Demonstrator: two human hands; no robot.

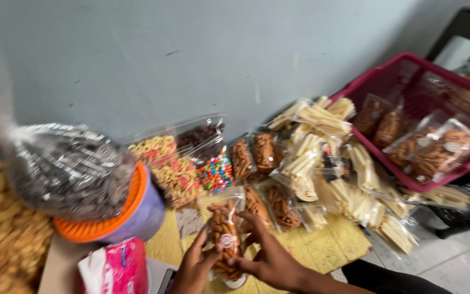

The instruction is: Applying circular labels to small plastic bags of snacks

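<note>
Both my hands hold one small clear packet of orange-brown snack sticks (pixel 224 237) low in the head view. My left hand (pixel 194 267) grips its left side, and my right hand (pixel 267 258) grips its right side and lower end. Just beyond it on a yellow mat (pixel 335 245) lie more packets of brown snack sticks (pixel 278 207). Behind them stand packets of ring-shaped snacks (pixel 172 169) and coloured candy (pixel 216 173).
A large clear bag of dark seeds (pixel 66 169) sits in an orange-rimmed purple tub (pixel 137 209) at left. Packets of pale sticks (pixel 322 158) are piled at centre right. A pink basket (pixel 409 81) with brown snack packets stands at right. A pink-and-white packet (pixel 118 269) lies near me.
</note>
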